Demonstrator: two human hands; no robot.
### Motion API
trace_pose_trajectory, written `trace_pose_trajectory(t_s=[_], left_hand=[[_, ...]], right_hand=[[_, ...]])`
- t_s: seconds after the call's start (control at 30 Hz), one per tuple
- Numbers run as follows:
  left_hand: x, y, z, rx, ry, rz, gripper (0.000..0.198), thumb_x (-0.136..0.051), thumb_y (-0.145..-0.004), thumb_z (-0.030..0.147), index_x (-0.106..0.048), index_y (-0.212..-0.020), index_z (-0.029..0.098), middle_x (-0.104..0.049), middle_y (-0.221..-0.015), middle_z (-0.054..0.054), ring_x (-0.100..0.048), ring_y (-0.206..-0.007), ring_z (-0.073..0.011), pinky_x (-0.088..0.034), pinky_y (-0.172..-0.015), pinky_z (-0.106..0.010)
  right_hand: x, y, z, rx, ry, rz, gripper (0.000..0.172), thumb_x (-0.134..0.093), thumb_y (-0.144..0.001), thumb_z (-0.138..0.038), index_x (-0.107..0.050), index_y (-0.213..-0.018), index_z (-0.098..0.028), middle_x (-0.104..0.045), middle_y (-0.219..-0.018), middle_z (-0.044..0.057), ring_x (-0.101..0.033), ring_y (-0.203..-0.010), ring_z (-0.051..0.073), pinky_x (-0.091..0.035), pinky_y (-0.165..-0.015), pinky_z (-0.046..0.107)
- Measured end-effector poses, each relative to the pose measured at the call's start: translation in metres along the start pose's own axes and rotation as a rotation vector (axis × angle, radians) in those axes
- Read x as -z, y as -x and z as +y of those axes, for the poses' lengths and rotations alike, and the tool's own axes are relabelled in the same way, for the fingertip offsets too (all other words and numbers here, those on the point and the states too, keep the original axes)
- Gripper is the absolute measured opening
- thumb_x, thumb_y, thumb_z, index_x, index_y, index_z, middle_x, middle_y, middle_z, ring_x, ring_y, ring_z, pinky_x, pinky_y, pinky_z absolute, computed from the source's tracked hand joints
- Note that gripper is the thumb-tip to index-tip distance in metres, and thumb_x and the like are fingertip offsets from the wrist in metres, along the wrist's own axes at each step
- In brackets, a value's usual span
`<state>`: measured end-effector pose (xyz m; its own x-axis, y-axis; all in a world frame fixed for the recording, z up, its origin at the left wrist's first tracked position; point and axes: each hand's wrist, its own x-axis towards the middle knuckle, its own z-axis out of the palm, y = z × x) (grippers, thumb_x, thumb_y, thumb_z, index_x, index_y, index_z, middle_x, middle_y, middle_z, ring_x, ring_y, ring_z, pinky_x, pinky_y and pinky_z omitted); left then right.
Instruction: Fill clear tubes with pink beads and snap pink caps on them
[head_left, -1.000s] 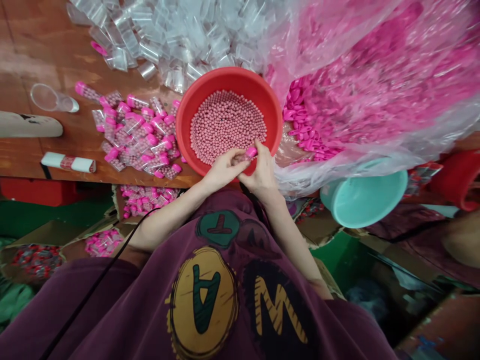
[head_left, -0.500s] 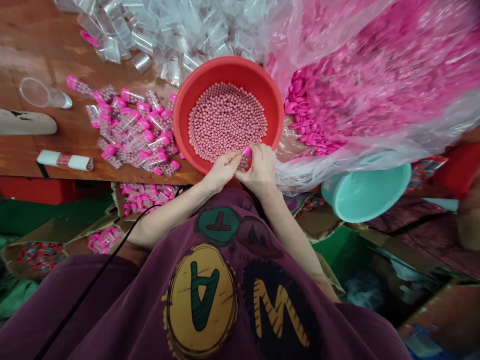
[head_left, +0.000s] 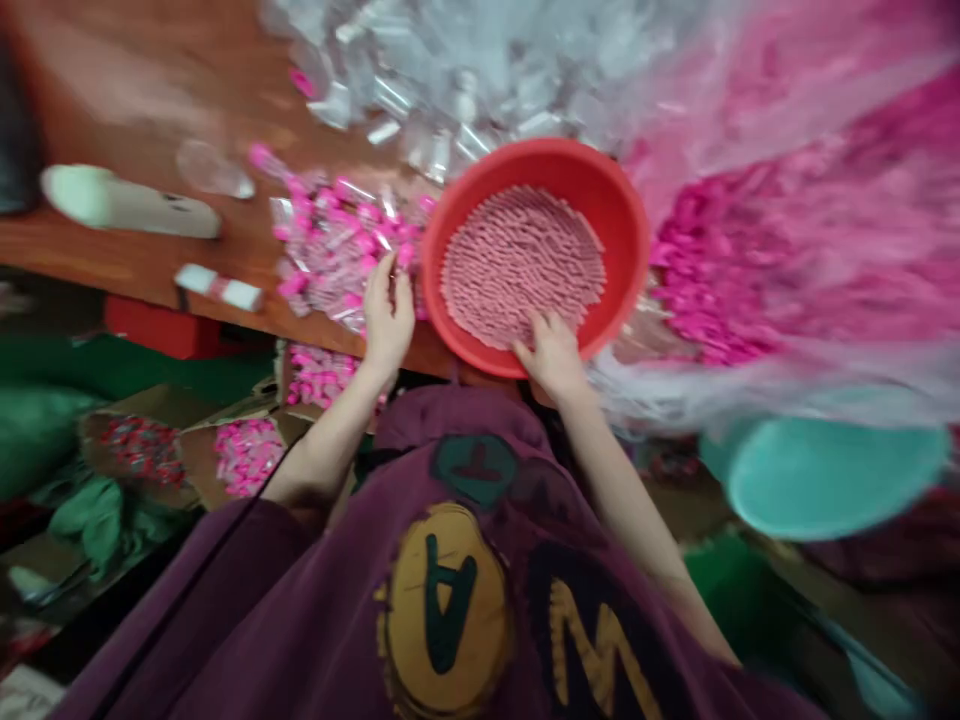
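The whole view is smeared by motion. My left hand reaches over the table edge with its fingers stretched out onto a pile of clear tubes with pink caps. Whether a tube is under the fingers is too blurred to say. My right hand rests on the near rim of a red basin full of small pink beads. Its fingertips dip among the beads and are blurred.
Empty clear tubes are heaped behind the basin. A clear bag of pink caps lies to the right, a teal basin below it. A white object and a single tube lie at left. Boxes of filled tubes sit under the table.
My hands, joined on a pink-capped tube over the basin's near rim, have parted. The left went left to the tube pile. The right stayed at the basin. The view swung left.
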<state>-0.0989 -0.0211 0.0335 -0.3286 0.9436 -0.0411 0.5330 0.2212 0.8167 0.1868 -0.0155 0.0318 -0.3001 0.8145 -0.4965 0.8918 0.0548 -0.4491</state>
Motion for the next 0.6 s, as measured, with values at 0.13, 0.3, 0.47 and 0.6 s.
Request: trace_pose_trajectory(t_s=[0.13,0.3,0.47,0.6], left_hand=[[0.022,-0.014,-0.010,0.083,-0.142,0.185,0.047,-0.050,-0.109,0.036,-0.061,-0.147,0.010,-0.062,-0.156,-0.026,-0.056,-0.152,-0.0333,-0.040,-0.133,-0.054],[-0.024,-0.021,0.011,-0.116,-0.100,0.026,0.031,-0.051,-0.108,0.023,-0.071,-0.130,0.017,-0.070,-0.142,-0.019,-0.065,-0.140,-0.0279,-0.052,-0.125,-0.049],[-0.066,-0.008,0.061,-0.155,-0.198,-0.594,0.029,-0.051,-0.104,0.013,-0.074,-0.121,0.014,-0.073,-0.132,-0.017,-0.073,-0.126,-0.0271,-0.064,-0.108,-0.043],[-0.085,-0.014,0.059,-0.138,-0.253,-0.948,0.017,-0.060,-0.100,0.017,-0.075,-0.106,0.012,-0.077,-0.115,-0.017,-0.077,-0.105,-0.0287,-0.067,-0.082,-0.039]], right_hand=[[-0.015,-0.032,0.014,0.006,0.075,-0.117,0.040,-0.053,-0.094,-0.042,-0.074,-0.121,-0.022,-0.073,-0.125,0.027,-0.072,-0.118,0.048,-0.057,-0.102,0.070],[-0.034,-0.077,0.019,0.019,-0.355,0.013,0.030,-0.053,-0.079,-0.064,-0.070,-0.088,-0.040,-0.074,-0.100,0.022,-0.075,-0.111,0.045,-0.051,-0.113,0.074],[-0.009,-0.056,0.008,-0.202,-0.744,0.026,0.031,-0.076,-0.061,-0.061,-0.076,-0.082,-0.039,-0.079,-0.102,0.017,-0.075,-0.112,0.044,-0.050,-0.119,0.074],[-0.016,-0.049,0.019,-0.371,-0.940,0.051,0.042,-0.088,-0.057,-0.062,-0.083,-0.090,-0.037,-0.081,-0.104,0.016,-0.077,-0.089,0.036,-0.067,-0.084,0.062]])
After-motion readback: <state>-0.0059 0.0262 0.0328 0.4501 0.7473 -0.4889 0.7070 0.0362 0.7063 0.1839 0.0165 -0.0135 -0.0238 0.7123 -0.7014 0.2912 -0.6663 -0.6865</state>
